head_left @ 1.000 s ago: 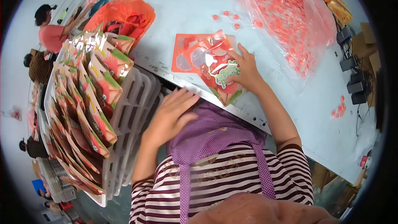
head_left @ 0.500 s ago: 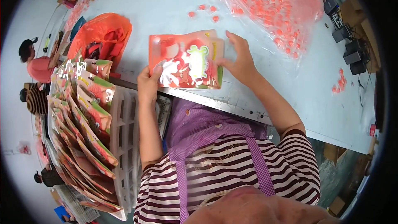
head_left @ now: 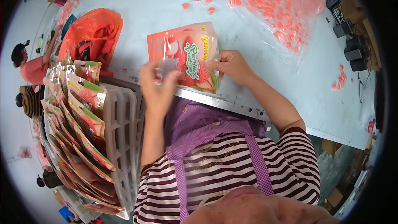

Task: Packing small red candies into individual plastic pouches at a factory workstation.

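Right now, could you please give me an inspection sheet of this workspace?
Surface: pale table, mostly bare in the middle.
Job's things: orange pouch; stacked pouches in a white crate.
Clutter: clear bag of candies, loose candies, orange bag.
Grips: left hand blurred at the pouch; right hand pinching its edge.
Cables: adapters with cords.
Surroundings: other people far left.

The blurred left hand [head_left: 155, 84] perhaps hides the pouch's [head_left: 186, 56] lower-left corner.
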Demonstrator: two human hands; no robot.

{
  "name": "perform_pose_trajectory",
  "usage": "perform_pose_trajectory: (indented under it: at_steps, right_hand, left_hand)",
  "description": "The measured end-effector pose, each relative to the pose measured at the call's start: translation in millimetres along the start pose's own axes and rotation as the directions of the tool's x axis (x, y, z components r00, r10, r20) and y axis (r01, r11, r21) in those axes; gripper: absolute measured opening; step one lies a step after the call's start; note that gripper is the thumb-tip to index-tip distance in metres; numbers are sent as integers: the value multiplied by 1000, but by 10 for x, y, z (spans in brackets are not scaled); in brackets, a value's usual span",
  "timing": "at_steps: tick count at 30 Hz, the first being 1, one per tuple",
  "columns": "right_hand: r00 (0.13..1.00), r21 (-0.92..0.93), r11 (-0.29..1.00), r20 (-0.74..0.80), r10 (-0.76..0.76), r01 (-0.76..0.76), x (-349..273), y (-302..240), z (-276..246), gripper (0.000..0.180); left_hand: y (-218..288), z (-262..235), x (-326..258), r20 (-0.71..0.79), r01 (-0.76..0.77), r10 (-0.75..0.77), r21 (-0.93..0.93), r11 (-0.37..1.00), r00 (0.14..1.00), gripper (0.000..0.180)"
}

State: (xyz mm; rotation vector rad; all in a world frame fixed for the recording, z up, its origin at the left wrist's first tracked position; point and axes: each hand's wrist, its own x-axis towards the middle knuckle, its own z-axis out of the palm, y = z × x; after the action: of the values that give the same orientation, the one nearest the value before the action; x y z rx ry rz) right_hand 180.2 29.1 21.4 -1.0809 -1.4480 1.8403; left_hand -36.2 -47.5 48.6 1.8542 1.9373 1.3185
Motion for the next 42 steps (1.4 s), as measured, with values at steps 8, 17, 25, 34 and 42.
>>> perform_pose_trajectory:
  at_steps: [8, 17, 25, 34, 42]
  right_hand:
    - [987, 203, 972, 82, -140, 121, -52, 137, 127, 27]
    - [887, -168, 871, 92, -453, 462, 17, 169, 47, 44]
    - [880, -145, 875, 195, -433, 463, 14, 140, -26, 39]
    - [922, -432, 856, -122, -368, 284, -25, -146, -415, 14]
    - [398, -863, 216, -415, -818, -457, -147, 284, -1781, 41]
  left_hand:
    - [354, 413, -174, 370, 76, 34, -279, 957, 929, 23]
    - [238, 203, -207, 80, -19, 41, -258, 966, 996, 16]
    - [310, -9, -30, 568, -474, 400, -20, 880, 719, 35]
    - [-69, 552, 64, 303, -86, 143, -196, 977, 942, 15]
    - [-242, 688, 176, 358, 162, -21, -368, 916, 933, 11]
